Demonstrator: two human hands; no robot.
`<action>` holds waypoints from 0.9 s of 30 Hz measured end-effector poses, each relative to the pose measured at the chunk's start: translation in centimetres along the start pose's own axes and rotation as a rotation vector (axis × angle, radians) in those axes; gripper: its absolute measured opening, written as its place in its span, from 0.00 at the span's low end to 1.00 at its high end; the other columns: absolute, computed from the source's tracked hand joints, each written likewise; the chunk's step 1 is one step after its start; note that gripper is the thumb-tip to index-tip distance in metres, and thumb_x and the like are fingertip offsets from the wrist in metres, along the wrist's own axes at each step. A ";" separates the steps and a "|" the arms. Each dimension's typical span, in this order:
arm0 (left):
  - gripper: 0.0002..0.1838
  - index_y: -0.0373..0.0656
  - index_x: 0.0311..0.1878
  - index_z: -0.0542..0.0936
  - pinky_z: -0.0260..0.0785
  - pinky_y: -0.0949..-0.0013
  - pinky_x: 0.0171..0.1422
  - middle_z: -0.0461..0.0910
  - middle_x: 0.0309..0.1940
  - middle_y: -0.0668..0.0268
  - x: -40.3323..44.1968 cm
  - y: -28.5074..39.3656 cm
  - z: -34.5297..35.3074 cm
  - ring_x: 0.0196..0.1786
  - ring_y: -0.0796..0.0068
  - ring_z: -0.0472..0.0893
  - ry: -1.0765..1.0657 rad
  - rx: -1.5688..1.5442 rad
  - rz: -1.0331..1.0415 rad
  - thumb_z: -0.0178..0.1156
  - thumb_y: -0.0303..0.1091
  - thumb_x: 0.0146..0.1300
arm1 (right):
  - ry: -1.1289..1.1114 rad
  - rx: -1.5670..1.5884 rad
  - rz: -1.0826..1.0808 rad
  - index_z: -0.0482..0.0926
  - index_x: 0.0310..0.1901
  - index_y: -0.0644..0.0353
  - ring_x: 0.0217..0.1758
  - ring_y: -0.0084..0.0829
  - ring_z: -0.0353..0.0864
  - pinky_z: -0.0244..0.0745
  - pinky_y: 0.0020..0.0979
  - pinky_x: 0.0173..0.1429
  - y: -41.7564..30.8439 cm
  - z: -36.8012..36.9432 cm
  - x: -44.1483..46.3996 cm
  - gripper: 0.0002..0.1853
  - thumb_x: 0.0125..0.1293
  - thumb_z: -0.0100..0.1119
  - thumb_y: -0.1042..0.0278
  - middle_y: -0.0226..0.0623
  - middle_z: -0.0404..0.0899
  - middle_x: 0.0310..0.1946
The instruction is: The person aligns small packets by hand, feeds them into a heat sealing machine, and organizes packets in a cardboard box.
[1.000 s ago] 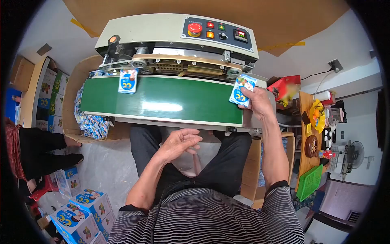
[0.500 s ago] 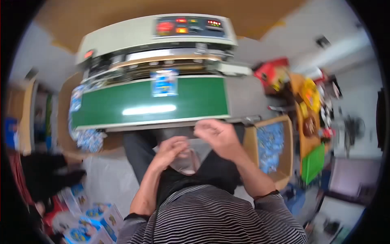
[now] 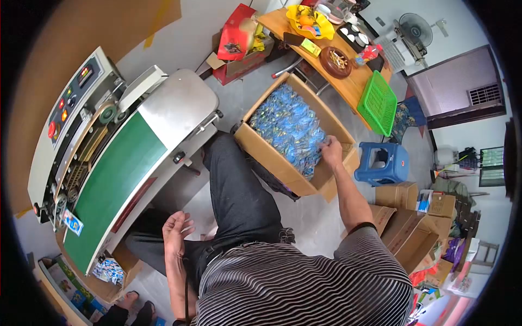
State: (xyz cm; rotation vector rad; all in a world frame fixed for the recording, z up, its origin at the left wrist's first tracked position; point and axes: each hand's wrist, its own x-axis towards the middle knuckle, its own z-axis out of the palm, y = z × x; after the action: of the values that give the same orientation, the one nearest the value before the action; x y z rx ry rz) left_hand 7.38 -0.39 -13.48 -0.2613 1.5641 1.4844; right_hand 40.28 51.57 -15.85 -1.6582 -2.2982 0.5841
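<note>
Head view, right hand [image 3: 330, 150] at blue packets [image 3: 291, 122] in open box [image 3: 304, 187]

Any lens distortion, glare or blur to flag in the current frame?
Head view, now: strong fisheye bending, with the green belt curving and a black rounded border; pale sheen on the metal plate; small glints across the clear packets, making single ones hard to separate; striped shirt reads clearly, without heavy motion blur.
</note>
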 end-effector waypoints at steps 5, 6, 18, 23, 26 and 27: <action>0.15 0.43 0.54 0.82 0.83 0.65 0.46 0.88 0.50 0.59 0.2 0.1 0.8 0.43 0.71 0.87 0.036 0.048 0.002 0.66 0.43 0.73 | 0.078 -0.167 -0.282 0.74 0.66 0.54 0.62 0.54 0.77 0.77 0.47 0.65 0.0 0.1 1.2 0.32 0.58 0.65 0.79 0.49 0.75 0.62; 0.15 0.44 0.54 0.82 0.83 0.66 0.46 0.88 0.50 0.59 0.1 0.1 1.1 0.43 0.72 0.87 0.040 0.059 -0.008 0.66 0.43 0.73 | 0.100 -0.202 -0.422 0.73 0.66 0.52 0.65 0.55 0.74 0.75 0.50 0.67 -0.2 0.0 1.4 0.33 0.57 0.65 0.79 0.50 0.72 0.67; 0.16 0.43 0.53 0.84 0.83 0.64 0.48 0.87 0.50 0.62 0.0 0.5 3.2 0.44 0.70 0.87 0.070 0.096 -0.045 0.68 0.44 0.72 | -0.332 -0.309 -0.730 0.68 0.72 0.49 0.71 0.49 0.68 0.69 0.47 0.73 2.4 0.0 1.7 0.43 0.50 0.70 0.79 0.42 0.68 0.68; 0.16 0.43 0.54 0.83 0.83 0.64 0.48 0.87 0.50 0.61 0.1 0.2 3.1 0.44 0.69 0.87 0.068 0.099 -0.026 0.67 0.44 0.72 | -0.292 -0.403 -0.679 0.64 0.74 0.51 0.72 0.49 0.68 0.67 0.49 0.74 4.4 1.8 0.6 0.48 0.48 0.75 0.76 0.43 0.67 0.70; 0.17 0.42 0.54 0.83 0.84 0.63 0.48 0.86 0.51 0.60 -0.1 0.1 3.1 0.45 0.68 0.87 0.048 0.117 -0.020 0.67 0.44 0.73 | -0.109 -0.358 -0.207 0.63 0.73 0.56 0.75 0.50 0.65 0.66 0.48 0.75 3.6 3.2 0.2 0.51 0.45 0.79 0.74 0.45 0.66 0.71; 0.17 0.42 0.54 0.83 0.84 0.63 0.48 0.86 0.51 0.60 -0.1 0.1 3.1 0.45 0.68 0.87 0.050 0.119 -0.018 0.67 0.44 0.73 | -0.108 -0.355 -0.207 0.63 0.73 0.56 0.75 0.50 0.65 0.66 0.48 0.75 3.8 3.4 0.5 0.51 0.45 0.79 0.74 0.45 0.66 0.71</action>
State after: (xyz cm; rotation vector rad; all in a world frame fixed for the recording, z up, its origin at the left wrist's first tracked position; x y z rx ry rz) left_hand 8.84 2.31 -12.77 -0.2444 1.6789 1.3746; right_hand 41.93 52.47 -20.61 -1.5273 -2.7375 0.2357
